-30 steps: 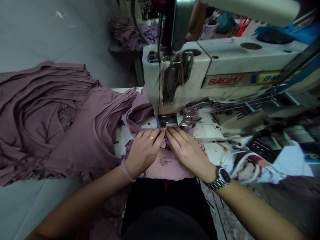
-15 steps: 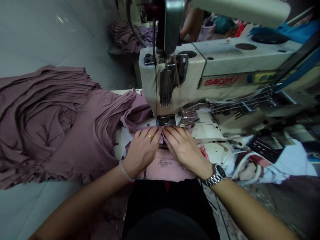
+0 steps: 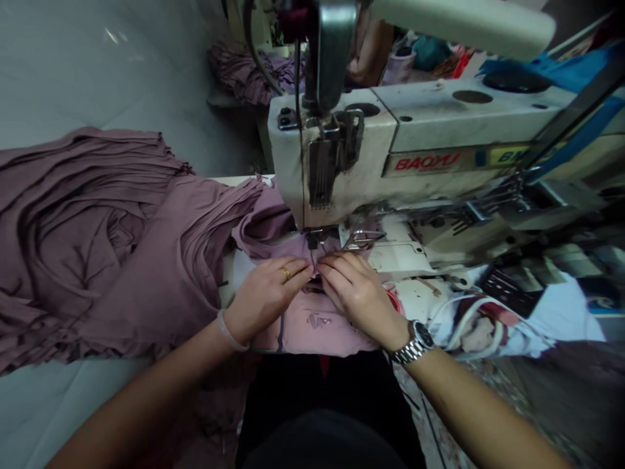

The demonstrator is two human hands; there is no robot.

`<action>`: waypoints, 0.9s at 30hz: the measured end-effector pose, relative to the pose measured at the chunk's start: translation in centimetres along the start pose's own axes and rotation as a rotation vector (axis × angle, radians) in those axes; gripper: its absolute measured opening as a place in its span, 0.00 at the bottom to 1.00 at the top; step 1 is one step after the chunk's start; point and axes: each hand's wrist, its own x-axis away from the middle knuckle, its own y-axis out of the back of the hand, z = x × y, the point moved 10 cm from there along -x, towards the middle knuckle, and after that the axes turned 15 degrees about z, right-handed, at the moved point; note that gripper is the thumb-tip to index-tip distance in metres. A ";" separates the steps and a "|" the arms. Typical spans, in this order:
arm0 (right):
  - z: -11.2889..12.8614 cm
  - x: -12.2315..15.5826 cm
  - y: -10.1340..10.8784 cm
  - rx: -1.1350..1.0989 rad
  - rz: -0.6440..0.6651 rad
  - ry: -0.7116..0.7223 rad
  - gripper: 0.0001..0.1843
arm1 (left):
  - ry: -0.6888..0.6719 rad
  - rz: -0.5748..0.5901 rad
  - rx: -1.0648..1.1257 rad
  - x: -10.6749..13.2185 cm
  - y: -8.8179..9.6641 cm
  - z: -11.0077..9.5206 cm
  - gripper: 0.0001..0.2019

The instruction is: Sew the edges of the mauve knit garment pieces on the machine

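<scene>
A mauve fabric piece (image 3: 289, 247) lies under and just in front of the presser foot (image 3: 315, 238) of a sewing machine (image 3: 336, 163). My left hand (image 3: 271, 290), with a gold ring, pinches its near edge between thumb and fingers. Close beside it, my right hand (image 3: 359, 293) has curled fingers closed on the same edge; its thumb is mostly hidden. The fingertips of both hands nearly meet just short of the presser foot. Below my hands, a pink cloth pad (image 3: 312, 326) covers the front of the machine bed.
A large heap of mauve fabric pieces (image 3: 97, 254) spreads to the left, joined to the layers by the machine. Several scraps and white cords (image 3: 481, 319) lie at right. A wire guide (image 3: 364, 240) stands right of the foot. Behind the machine, another person's arm (image 3: 374, 52) shows.
Both hands have drawn slightly back towards me, away from the presser foot. More fabric shows between foot and fingertips. The whole view has shifted a little.
</scene>
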 end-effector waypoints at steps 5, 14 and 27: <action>-0.1 -0.7 0.1 -0.009 0.009 -0.029 0.13 | 0.049 -0.038 -0.024 -0.7 0.5 0.5 0.11; -1.9 -1.4 -0.4 -0.140 -0.012 -0.085 0.15 | 0.098 -0.010 -0.005 -1.7 0.1 1.4 0.14; -2.7 -1.3 -0.5 -0.252 0.014 -0.056 0.17 | 0.124 -0.040 -0.046 -1.8 0.2 1.1 0.14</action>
